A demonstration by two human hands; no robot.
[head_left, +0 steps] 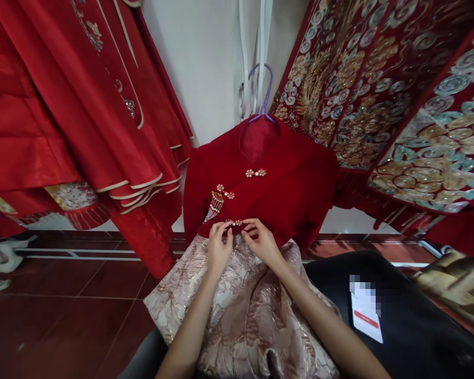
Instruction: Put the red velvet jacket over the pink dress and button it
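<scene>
In front of me a dark red dress top (pixel 288 195) hangs on a purple hanger (pixel 267 95). At its lower edge, my left hand (pixel 221 241) and my right hand (pixel 262 239) pinch the two sides of a beaded frog button (pixel 237 223) between fingers and thumbs. Another pearl-and-gold button (pixel 256 172) sits below the neckline. A beaded tassel ornament (pixel 217 201) hangs on the left of the chest. Below the hands spreads a pale pink and gold brocade skirt (pixel 240 305), with both forearms over it. The fine detail between the fingertips is too small to make out.
Red garments (pixel 114 105) with pale piping hang at the left. Embroidered, sequinned red clothes (pixel 351 79) hang at the right. A phone (pixel 365 310) with a lit screen lies on a black padded seat (pixel 411 310). White shoes (pixel 8 256) stand at far left near a metal rail.
</scene>
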